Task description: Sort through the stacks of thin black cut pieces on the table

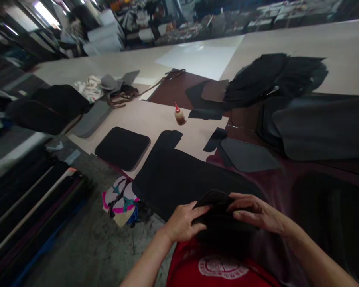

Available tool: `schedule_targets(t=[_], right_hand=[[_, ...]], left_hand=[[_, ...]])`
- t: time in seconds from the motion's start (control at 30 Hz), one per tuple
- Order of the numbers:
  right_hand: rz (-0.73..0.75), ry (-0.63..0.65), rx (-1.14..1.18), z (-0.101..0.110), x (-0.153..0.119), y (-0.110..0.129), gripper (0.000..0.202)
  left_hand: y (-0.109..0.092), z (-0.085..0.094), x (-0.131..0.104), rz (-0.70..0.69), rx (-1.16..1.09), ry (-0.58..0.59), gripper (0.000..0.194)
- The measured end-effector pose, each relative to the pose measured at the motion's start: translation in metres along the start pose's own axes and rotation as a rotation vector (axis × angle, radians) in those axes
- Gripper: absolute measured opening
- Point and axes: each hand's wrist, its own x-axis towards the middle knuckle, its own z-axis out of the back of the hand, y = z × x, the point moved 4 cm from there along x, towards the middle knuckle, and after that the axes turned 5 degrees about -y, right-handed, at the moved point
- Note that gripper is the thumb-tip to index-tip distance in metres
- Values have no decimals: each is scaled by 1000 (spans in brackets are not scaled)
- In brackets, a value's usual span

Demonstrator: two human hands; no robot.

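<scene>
Close to my body, both hands grip a black, flexible sheet piece (217, 217) that bends up into a curved edge between them. My left hand (184, 221) pinches its left side, with thumb and fingers on either face. On the right side, my right hand (257, 211) has its fingers curled over the edge. Just beyond lies a large black sheet (185, 175) with a narrow tab at its far end. Dark shadow hides the lower part of the held piece.
A red-tipped glue bottle (180, 115) stands on the table (146, 115). Around it lie a rounded black panel (122, 147), a grey panel (248, 155) and a dark stack (275, 77). Left of the table sit a patterned stool (121, 197) and fabric rolls (32, 215).
</scene>
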Motion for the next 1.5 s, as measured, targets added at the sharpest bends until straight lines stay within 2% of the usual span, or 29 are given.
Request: schedule_targets(t=[0.37, 0.47, 0.53, 0.7, 0.77, 0.87, 0.97, 1.17, 1.33, 1.5], right_hand=[[242, -102, -53, -7, 13, -2, 26], [302, -93, -51, -6, 11, 1, 30], [280, -47, -45, -5, 7, 0, 37], [43, -20, -80, 5, -5, -6, 41], [-3, 5, -69, 5, -6, -5, 47], [22, 6, -55, 2, -2, -1, 47], [96, -57, -65, -1, 5, 0, 44], [193, -88, -100, -11, 13, -1, 39], [194, -153, -41, -14, 14, -5, 36], [155, -187, -63, -15, 14, -9, 37]], left_hand=[[0, 1, 0, 23, -15, -14, 60], [1, -1, -1, 27, -1, 1, 60], [1, -2, -1, 31, 8, 6, 60], [-1, 0, 1, 32, 3, -5, 58], [-2, 2, 1, 28, -15, -13, 56], [-3, 2, 1, 31, -15, -21, 56], [-6, 1, -1, 33, 49, -40, 62], [-13, -12, -12, 73, 179, -181, 78], [-26, -20, -18, -96, 260, -453, 73], [-34, -19, -17, -226, 289, -544, 65]])
